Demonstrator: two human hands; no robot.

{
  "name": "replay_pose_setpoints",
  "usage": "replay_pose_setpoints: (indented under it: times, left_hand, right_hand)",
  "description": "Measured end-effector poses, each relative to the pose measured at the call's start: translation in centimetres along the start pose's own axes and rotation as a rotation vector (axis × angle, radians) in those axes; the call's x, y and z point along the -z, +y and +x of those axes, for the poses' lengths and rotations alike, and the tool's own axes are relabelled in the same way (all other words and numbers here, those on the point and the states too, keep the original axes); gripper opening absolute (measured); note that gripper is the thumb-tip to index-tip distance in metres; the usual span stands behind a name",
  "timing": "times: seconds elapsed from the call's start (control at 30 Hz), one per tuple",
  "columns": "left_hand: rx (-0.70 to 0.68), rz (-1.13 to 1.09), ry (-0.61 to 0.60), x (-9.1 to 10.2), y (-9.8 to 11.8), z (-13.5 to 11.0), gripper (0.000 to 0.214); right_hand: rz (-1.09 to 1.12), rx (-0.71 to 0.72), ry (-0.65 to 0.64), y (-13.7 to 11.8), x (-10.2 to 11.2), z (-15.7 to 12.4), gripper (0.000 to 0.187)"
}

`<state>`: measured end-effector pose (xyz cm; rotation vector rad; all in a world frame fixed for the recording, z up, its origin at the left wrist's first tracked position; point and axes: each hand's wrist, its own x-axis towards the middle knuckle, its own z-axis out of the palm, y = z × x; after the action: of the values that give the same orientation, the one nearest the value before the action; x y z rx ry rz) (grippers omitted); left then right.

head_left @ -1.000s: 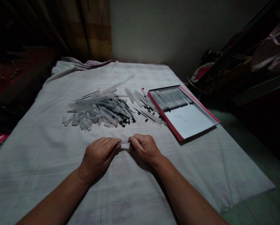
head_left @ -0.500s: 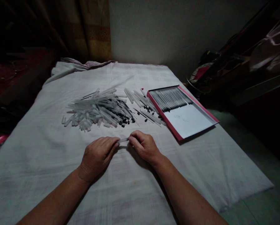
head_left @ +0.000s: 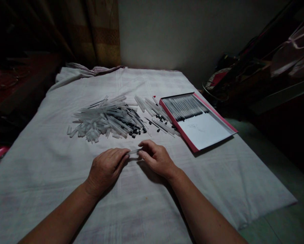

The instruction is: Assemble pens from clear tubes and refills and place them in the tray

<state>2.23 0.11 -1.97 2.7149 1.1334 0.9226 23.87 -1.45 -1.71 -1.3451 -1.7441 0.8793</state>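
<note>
Head view: shows a translucent pen barrel [head_left: 134,152] above the white cloth [head_left: 146,217], one end pinched between fingers of the left hand [head_left: 106,167]. Shows the right hand [head_left: 157,158] at the other end, thumb and forefinger parted; cannot confirm contact. Judged light, stiff and smooth, liable to slip or roll; best held mid-length, without bending. Cannot see the left end, covered by fingers; cannot separate overlapping pen parts [head_left: 108,115] in dim light.
</note>
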Motion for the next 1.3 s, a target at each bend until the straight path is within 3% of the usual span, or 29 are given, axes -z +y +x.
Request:
replay_pose_setpoints:
  times: [0.37, 0.47, 0.7, 1.03, 1.3]
  left_hand:
    - [0.001, -0.010, -0.003, 0.0, 0.0, 0.0, 0.020]
    - [0.032, -0.003, -0.030, 0.2, -0.3, -0.1, 0.024]
    - [0.105, 0.075, -0.044, 0.7, -1.7, -0.4, 0.032]
    - [0.105, 0.022, 0.000, 0.7, -1.6, -0.3, 0.030]
    - [0.119, 0.018, 0.010, 0.6, -1.7, -0.4, 0.028]
  right_hand:
    - [0.003, 0.035, -0.023, 0.0, 0.0, 0.0, 0.016]
    - [0.021, 0.059, 0.030, 0.3, 0.2, 0.1, 0.013]
    - [0.145, -0.041, 0.181, 1.2, 1.7, 0.4, 0.016]
    - [0.143, -0.145, 0.137, 1.7, 1.8, 0.4, 0.035]
    - [0.305, -0.136, 0.130, 1.7, 1.9, 0.3, 0.021]
